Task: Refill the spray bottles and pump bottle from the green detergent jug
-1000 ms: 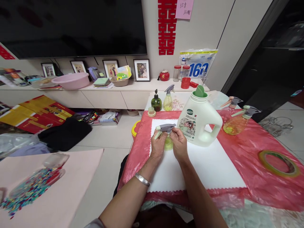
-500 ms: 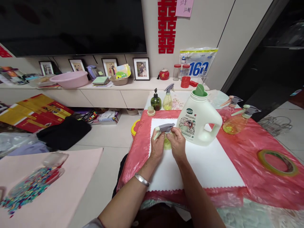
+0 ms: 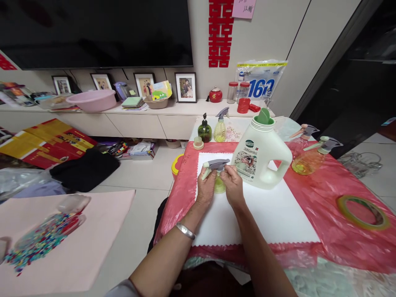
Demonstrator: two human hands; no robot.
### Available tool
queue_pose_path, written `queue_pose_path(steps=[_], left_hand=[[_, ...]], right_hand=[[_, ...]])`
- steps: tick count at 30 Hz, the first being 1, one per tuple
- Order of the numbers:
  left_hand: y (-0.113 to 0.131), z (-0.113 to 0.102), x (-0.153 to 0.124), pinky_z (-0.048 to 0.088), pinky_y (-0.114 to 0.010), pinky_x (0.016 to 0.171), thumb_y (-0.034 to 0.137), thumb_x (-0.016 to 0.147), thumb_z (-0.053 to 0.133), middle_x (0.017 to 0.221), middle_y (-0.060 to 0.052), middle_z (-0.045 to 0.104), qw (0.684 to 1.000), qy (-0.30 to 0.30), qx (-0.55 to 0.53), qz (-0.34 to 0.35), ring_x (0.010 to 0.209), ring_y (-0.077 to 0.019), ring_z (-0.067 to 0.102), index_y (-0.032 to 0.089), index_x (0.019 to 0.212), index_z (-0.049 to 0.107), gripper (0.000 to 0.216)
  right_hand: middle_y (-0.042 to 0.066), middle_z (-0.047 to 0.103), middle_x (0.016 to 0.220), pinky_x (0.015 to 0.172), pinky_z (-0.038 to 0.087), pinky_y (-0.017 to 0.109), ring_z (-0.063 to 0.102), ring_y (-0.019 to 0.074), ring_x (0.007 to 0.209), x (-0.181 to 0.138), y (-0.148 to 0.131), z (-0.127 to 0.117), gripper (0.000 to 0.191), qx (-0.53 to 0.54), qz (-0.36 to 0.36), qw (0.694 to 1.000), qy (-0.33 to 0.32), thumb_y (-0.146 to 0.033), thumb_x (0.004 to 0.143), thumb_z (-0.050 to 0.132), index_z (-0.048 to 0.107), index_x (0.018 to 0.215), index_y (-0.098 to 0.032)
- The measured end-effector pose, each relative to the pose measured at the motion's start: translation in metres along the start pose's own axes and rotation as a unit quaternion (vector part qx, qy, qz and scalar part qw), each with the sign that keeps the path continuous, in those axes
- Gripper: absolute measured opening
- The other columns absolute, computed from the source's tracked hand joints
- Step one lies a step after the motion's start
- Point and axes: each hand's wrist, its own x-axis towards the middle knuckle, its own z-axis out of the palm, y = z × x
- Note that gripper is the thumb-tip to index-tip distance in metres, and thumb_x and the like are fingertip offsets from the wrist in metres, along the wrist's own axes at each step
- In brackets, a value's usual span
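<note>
A spray bottle [image 3: 220,185] with yellowish liquid and a grey trigger head stands upright on a white sheet [image 3: 262,222]. My left hand [image 3: 206,185] is closed around the left side of its neck, under the pale nozzle. On the other side my right hand [image 3: 232,184] grips the neck just below the grey head, fingers closed. Much of the bottle's body is hidden by the hands. Right behind my right hand is a large white detergent jug [image 3: 262,152], open at the top, with a green spout inside.
A round cap [image 3: 198,143], a green pump bottle [image 3: 204,131] and another spray bottle [image 3: 220,130] stand at the back. Two more spray bottles, one orange [image 3: 311,159], stand at right. A tape roll [image 3: 362,212] lies on the red plastic cover [image 3: 328,198].
The view has shifted slightly. Both hands stay on the spray bottle's neck, with only small finger movement; the surrounding things keep their places.
</note>
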Motion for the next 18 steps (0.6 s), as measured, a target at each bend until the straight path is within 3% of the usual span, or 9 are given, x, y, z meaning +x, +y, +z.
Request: queue_pose_path(steps=[11,18], left_hand=[[-0.0012,-0.0066,0.001,0.052,-0.027,0.08,0.037,0.072,0.08,0.09,-0.002,0.075,1.0,-0.014,0.016,-0.001,0.082,-0.016,0.068,0.019,0.098,0.07,0.034],[0.0018,-0.0022,0.0025,0.052,-0.029,0.086,0.034,0.076,0.077,0.094,-0.002,0.075,0.999,-0.047,0.017,0.02,0.089,-0.0165,0.068,0.019,0.099,0.071,0.029]], right_hand=[[-0.001,0.043,0.088,0.088,0.04,0.032,0.046,0.0159,0.088,-0.0007,0.0031,0.0047,0.037,0.016,0.018,0.999,0.023,-0.043,0.072,0.076,0.066,0.101,-0.022],[0.001,0.045,0.086,0.079,0.041,0.03,0.045,0.0162,0.084,0.0013,-0.0002,-0.0012,0.028,0.023,0.014,1.0,-0.003,-0.049,0.085,0.062,0.067,0.085,-0.021]])
